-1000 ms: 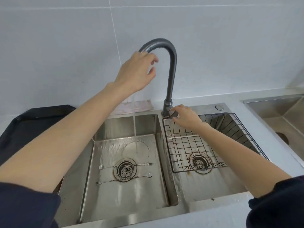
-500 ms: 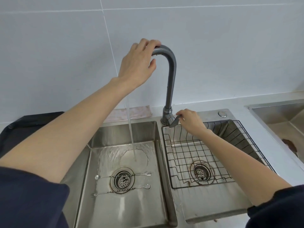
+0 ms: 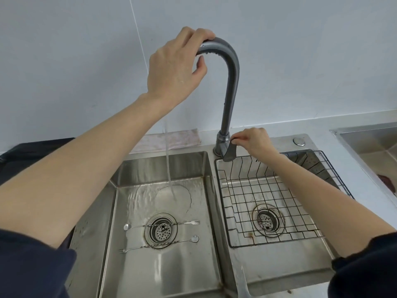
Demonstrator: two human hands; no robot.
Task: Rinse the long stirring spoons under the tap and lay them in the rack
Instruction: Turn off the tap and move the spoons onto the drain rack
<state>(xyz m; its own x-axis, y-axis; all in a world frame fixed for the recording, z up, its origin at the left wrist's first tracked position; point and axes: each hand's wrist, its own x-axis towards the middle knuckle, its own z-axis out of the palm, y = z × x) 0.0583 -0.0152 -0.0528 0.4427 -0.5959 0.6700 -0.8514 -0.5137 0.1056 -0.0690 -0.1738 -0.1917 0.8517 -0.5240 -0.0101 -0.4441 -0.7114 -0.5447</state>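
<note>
Two long thin stirring spoons lie across the drain of the left basin: the farther spoon (image 3: 161,225) with its fork end to the right, the nearer spoon (image 3: 159,244) with its bowl to the right. My left hand (image 3: 175,63) grips the top of the grey tap spout (image 3: 231,82). Water (image 3: 168,168) streams from the spout into the left basin. My right hand (image 3: 252,141) pinches the tap lever (image 3: 229,154) at the tap's base. The black wire rack (image 3: 272,203) sits in the right basin, with nothing in it.
The left basin (image 3: 133,265) is wet around its drain (image 3: 161,231). A dark tray (image 3: 25,153) lies on the counter at far left. A pinkish cloth (image 3: 182,139) lies behind the sink. Another steel sink (image 3: 376,147) is at far right.
My left hand rose and closed over the top of the spout. My right hand stays on the lever. Water keeps running.
</note>
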